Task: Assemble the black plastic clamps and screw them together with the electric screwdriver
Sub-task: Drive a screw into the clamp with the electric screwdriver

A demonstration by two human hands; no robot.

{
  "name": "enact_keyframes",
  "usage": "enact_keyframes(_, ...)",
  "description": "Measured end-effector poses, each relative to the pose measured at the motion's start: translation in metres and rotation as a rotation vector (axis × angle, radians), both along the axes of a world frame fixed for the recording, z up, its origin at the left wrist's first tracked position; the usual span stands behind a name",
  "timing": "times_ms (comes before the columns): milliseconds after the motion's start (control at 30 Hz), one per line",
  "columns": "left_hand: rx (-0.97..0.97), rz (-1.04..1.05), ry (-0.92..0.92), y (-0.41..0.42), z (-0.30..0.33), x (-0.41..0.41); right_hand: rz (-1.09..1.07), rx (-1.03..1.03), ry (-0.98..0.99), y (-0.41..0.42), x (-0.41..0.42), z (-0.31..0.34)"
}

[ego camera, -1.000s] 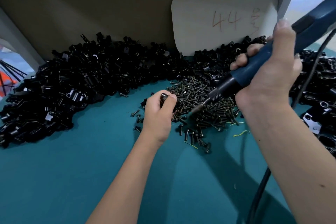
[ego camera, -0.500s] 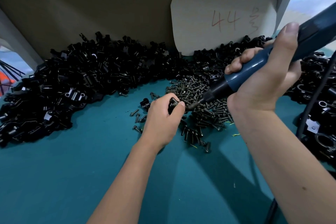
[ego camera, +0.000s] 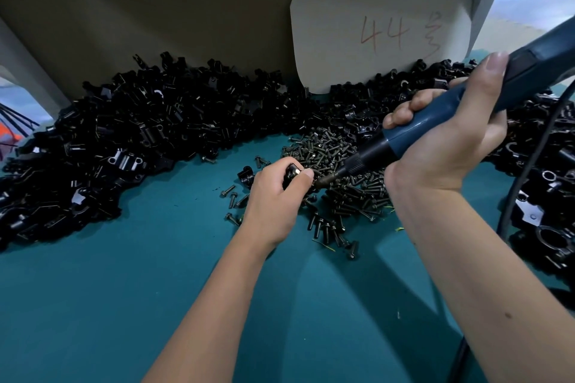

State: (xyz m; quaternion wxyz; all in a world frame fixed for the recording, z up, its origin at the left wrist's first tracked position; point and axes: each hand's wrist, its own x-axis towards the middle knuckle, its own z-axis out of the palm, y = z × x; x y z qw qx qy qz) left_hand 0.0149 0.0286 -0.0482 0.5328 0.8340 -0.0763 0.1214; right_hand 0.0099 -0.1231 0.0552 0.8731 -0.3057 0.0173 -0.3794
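My left hand [ego camera: 277, 196] grips a small black plastic clamp [ego camera: 293, 172] just above the teal table, beside the pile of dark screws [ego camera: 339, 165]. My right hand [ego camera: 448, 140] holds the blue electric screwdriver [ego camera: 435, 121] at a slant, its bit tip [ego camera: 325, 180] meeting the clamp at my left fingertips. Another loose black clamp [ego camera: 245, 176] lies just left of my left hand.
A long heap of black clamp parts [ego camera: 124, 146] curves along the back wall, and more clamps [ego camera: 547, 196] are piled at the right. A white card marked 44 [ego camera: 382, 28] leans on the wall. The screwdriver's cable [ego camera: 525, 183] hangs down on the right. Loose screws [ego camera: 231, 196] are scattered around my left hand.
The screwdriver swung down and left until its bit reached the clamp. My left hand shifted slightly right, still holding the clamp.
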Motion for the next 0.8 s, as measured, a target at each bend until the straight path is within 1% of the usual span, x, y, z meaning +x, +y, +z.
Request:
enact_keyframes(100,-0.005,-0.003,0.003,0.000,0.000,0.000,0.000,0.000,-0.005,0.000,0.000,-0.002)
enact_keyframes(233,0.040,0.015,-0.003,0.000,-0.001,0.001,0.002,-0.027,0.001,0.000,0.002,-0.006)
enact_keyframes(633,0.027,0.034,0.003,0.000,-0.002,0.002,-0.023,-0.081,-0.007,0.001,0.006,-0.012)
enact_keyframes(800,0.018,0.028,0.007,-0.001,-0.001,0.001,0.030,-0.072,0.015,0.000,0.012,-0.019)
